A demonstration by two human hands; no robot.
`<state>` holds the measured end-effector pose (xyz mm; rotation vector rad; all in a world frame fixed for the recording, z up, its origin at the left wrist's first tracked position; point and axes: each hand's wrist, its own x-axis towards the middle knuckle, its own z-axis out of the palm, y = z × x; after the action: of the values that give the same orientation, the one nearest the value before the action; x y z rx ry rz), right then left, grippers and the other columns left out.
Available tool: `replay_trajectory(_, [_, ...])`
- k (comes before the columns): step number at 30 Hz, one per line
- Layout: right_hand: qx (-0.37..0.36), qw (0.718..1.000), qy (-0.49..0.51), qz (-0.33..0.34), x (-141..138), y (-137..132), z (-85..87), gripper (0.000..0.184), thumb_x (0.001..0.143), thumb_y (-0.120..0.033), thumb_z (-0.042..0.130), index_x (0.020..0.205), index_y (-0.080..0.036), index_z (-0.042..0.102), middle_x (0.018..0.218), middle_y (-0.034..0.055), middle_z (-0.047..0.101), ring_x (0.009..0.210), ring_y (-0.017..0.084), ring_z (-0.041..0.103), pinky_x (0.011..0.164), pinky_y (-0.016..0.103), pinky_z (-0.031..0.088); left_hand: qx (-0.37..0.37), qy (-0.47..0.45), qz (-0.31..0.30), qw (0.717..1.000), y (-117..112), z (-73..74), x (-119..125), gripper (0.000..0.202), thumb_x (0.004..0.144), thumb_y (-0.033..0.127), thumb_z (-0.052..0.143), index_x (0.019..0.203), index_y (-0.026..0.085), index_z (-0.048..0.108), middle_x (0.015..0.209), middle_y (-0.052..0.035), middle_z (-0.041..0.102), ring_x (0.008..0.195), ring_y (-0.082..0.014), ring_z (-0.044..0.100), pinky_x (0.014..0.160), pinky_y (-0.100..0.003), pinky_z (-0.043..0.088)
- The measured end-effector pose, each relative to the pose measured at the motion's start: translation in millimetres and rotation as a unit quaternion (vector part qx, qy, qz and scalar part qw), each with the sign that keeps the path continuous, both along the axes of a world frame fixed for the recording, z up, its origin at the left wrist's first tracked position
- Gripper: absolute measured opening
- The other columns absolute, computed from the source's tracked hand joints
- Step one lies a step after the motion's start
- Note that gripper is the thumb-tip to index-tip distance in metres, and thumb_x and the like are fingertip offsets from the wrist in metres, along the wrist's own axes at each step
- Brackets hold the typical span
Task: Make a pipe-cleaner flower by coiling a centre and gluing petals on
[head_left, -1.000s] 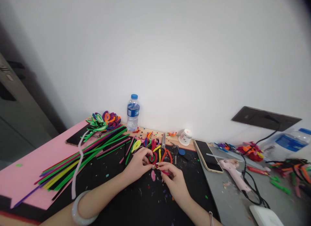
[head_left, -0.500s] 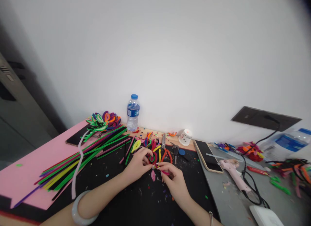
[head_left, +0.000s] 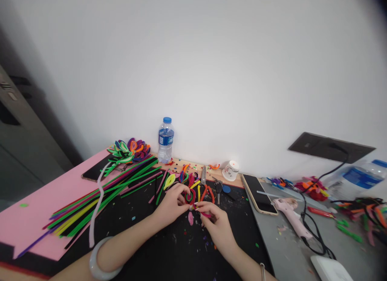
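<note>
My left hand [head_left: 171, 204] is closed in a pinch on a small coiled pipe-cleaner piece [head_left: 190, 197], red outside with green and dark rings inside. My right hand [head_left: 216, 222] is closed on a pink pipe-cleaner strip [head_left: 203, 212] that meets the coil's lower edge. Both hands rest over a black mat [head_left: 157, 248]. A pale bangle [head_left: 101, 259] circles my left wrist. Loose bent pieces in yellow, orange and pink [head_left: 201, 189] lie just beyond the coil.
A fan of long pipe cleaners [head_left: 102, 196] lies left on a pink board [head_left: 36, 208], with finished flowers [head_left: 130, 148] and a phone [head_left: 95, 172]. A water bottle [head_left: 165, 140], scissors [head_left: 203, 175], paper cup [head_left: 230, 170], second phone [head_left: 258, 193] and pink glue gun [head_left: 292, 216] stand behind and right.
</note>
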<state>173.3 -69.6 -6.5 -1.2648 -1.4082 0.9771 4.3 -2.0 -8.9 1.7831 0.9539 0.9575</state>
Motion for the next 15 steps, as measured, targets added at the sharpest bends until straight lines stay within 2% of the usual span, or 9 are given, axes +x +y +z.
replay_trajectory(15, [-0.001, 1.0, -0.007, 0.001, 0.1, 0.2, -0.2, 0.014, 0.072, -0.011, 0.055, 0.075, -0.019, 0.067, 0.098, 0.0067, 0.067, 0.073, 0.018, 0.064, 0.053, 0.024, 0.049, 0.002, -0.002, -0.001, 1.0, 0.6, -1.8, -0.5, 0.021, 0.068, 0.014, 0.062, 0.082, 0.02, 0.048, 0.088, 0.0025, 0.045, 0.059, -0.0072, 0.057, 0.051, -0.019, 0.049])
